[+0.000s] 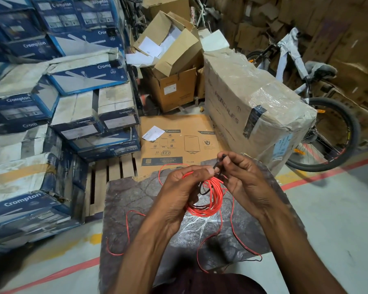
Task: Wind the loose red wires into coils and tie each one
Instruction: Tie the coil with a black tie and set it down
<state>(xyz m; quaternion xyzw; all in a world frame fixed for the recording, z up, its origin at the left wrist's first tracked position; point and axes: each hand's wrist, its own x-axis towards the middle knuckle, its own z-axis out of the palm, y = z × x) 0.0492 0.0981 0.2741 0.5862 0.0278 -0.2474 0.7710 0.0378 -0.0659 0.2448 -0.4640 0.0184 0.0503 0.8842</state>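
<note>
Red coil [208, 198]: held in the air between both hands, just above the dark slab [136, 200], approx. centre of view. Left hand [183, 187] has fingers curled round the coil's left side, thumb pressed over the top of the turns; firm hold. Right hand [246, 181] pinches a thin black strand [218, 164] at the coil's top between thumb and fingertips; can't tell whether this is a separate tie or a black wire end. Judged step: securing the bundle, tie not yet closed. Risks: (1) turns are uneven and only clamped on one side, so if the left thumb eases, the loops would likely spring open and tangle; (2) the loose red tail [234, 225] hangs from the coil, trails over the slab's near edge, and could snag on that edge or get pulled, dragging turns out; (3) the black strand is thin and held at the tips only, so it may slip during cinching. Condition of coil: bright orange-red insulation, several turns, roughly oval, slack, a black strand running among the loops; no damage visible at this res. A second red wire [126, 230] lies uncoiled on the slab's left side, well apart from the coil. Surroundings: flat carton [179, 141] beyond the slab, wooden pallet [108, 177] to its left, blue boxes [30, 102] stacked left, bicycle [327, 132] right.
</note>
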